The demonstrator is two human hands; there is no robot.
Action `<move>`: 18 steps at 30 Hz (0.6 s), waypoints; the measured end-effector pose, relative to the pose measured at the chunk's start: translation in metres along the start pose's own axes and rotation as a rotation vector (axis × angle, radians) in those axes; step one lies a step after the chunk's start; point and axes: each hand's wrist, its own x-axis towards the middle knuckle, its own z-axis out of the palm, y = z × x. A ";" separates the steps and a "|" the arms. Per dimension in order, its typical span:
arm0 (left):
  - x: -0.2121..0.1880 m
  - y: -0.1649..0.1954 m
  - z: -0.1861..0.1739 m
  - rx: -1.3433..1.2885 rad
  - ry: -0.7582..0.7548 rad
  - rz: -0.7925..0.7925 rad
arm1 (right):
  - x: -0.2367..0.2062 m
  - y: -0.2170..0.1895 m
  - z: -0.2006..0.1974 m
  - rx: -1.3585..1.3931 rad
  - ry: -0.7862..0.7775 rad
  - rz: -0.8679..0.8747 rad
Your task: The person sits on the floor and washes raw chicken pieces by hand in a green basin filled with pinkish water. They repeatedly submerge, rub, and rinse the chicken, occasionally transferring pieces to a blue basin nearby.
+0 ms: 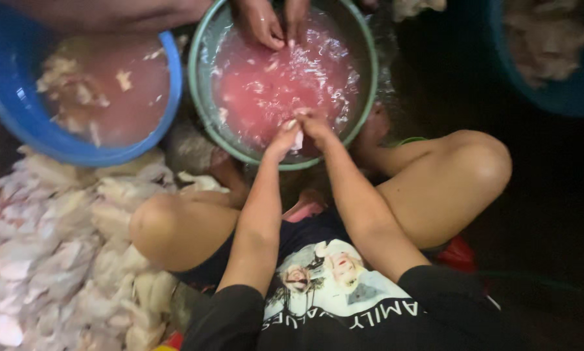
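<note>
My left hand (282,138) and my right hand (315,125) meet over the near edge of a green basin (200,104) filled with pink water. Both hands pinch one small pale piece of raw meat (298,138) between them, just above the water. Across the basin, another person's hands (269,23) dip into the same water at its far rim. My bare knees flank the basin's near side.
A blue basin (19,123) with pinkish water and pale meat pieces stands at the left. A heap of pale raw meat pieces (51,247) covers the floor at the lower left. Another blue tub (552,97) with meat sits at the upper right. The floor at right is dark.
</note>
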 end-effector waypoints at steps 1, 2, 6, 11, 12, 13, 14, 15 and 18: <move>-0.004 0.003 -0.002 0.073 0.043 -0.043 | 0.001 0.001 -0.001 0.136 -0.003 -0.008; -0.009 0.007 -0.004 -0.037 0.112 -0.051 | 0.003 0.001 -0.003 0.273 -0.002 -0.018; -0.014 0.038 -0.012 -0.499 0.189 -0.011 | 0.010 -0.005 0.000 0.319 0.173 -0.038; -0.012 0.040 -0.002 -0.061 0.225 -0.224 | 0.000 0.016 0.015 0.278 -0.046 0.143; -0.012 0.035 0.000 -0.162 0.242 -0.175 | -0.001 0.018 0.017 0.173 -0.096 0.175; -0.010 0.030 0.001 -0.264 0.258 -0.126 | -0.001 0.018 0.019 0.141 -0.031 0.055; -0.005 0.027 0.003 -0.286 0.320 -0.024 | -0.002 0.019 0.021 0.107 0.029 -0.064; 0.002 0.023 0.004 -0.308 0.385 0.074 | -0.002 0.021 0.021 0.071 0.082 -0.179; 0.002 0.010 -0.003 0.131 0.515 0.022 | -0.005 0.011 0.009 -0.640 0.189 -0.220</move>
